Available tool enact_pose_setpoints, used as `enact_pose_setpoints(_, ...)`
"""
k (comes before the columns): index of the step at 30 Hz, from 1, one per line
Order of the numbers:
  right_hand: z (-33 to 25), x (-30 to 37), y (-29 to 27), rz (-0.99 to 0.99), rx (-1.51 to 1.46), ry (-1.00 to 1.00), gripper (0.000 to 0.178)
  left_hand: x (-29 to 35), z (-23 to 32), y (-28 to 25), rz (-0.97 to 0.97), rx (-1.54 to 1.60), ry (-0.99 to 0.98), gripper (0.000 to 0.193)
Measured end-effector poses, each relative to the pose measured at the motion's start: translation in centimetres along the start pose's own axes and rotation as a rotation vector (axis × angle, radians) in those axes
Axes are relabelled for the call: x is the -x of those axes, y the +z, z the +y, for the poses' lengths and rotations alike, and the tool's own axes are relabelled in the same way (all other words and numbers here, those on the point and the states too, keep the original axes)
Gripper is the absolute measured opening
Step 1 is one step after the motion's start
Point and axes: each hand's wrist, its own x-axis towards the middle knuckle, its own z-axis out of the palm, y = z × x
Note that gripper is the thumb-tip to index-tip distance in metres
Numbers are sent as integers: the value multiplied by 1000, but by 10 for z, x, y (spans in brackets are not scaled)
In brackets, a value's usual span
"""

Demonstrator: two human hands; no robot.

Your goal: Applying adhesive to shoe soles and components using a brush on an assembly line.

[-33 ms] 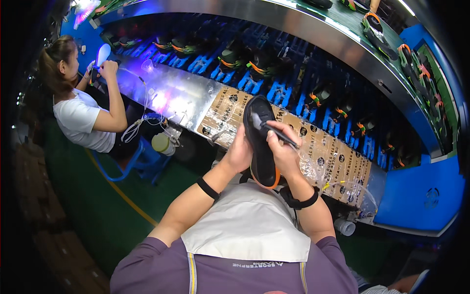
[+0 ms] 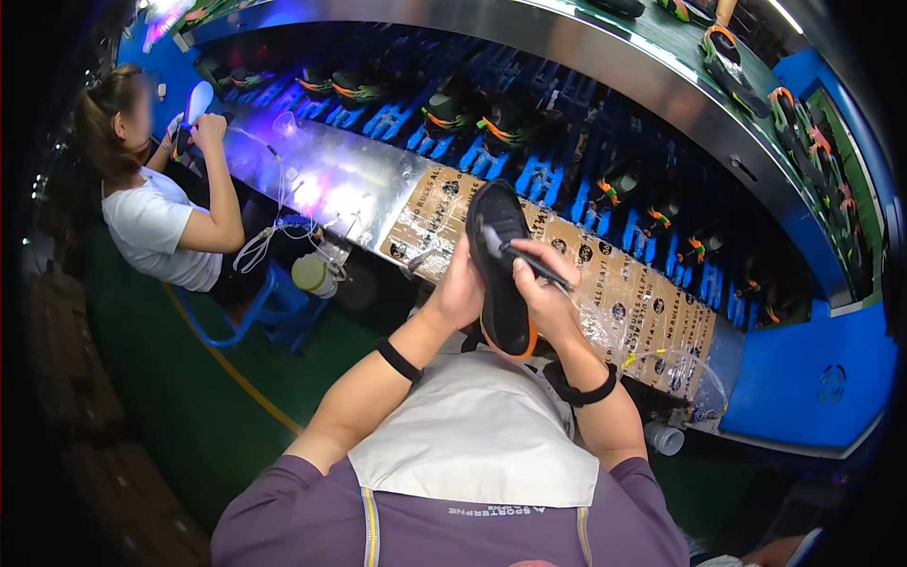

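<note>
My left hand [image 2: 459,291] holds a black shoe [image 2: 506,307] by its left edge, underside facing up and tilted, with an orange rim at the near end. My right hand [image 2: 545,300] pinches the black handle of a brush [image 2: 540,265]. The brush's pale tip touches the shoe's underside around the middle, where a whitish patch shows; bristles and wet coating are hard to tell apart there. Both hands are held in front of the bench, above my pale apron [image 2: 482,425].
Cardboard [image 2: 652,326] under clear film covers part of the metal bench [image 2: 368,170]. Behind it, black shoes sit on blue racks [image 2: 539,180]. A conveyor [image 2: 652,28] carrying shoes curves overhead. At left, a co-worker [image 2: 161,222] handles a shoe; a pale container [image 2: 314,274] hangs near the bench edge.
The shoe and both hands have shifted slightly to the left and up. The brush has moved a little with them and still touches the shoe's underside.
</note>
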Motion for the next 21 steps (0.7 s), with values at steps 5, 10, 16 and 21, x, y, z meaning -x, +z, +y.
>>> enact_pose_setpoints(5, -32, 14, -44, -363, 249, 104, 25, -6, 25, -26, -3, 139, 18, 80)
enact_pose_setpoints(10, -37, -7, -38, -174, 56, 132, 28, 0, 21, 1, -30, 215, -51, 79)
enact_pose_setpoints(16, -16, -16, 7, 114, -54, -182, 28, 11, 4, 17, 71, 81, -86, 81)
enact_pose_setpoints(21, -9, -22, -13, -159, -448, 43, 33, 8, 17, -1, 6, 275, -115, 83)
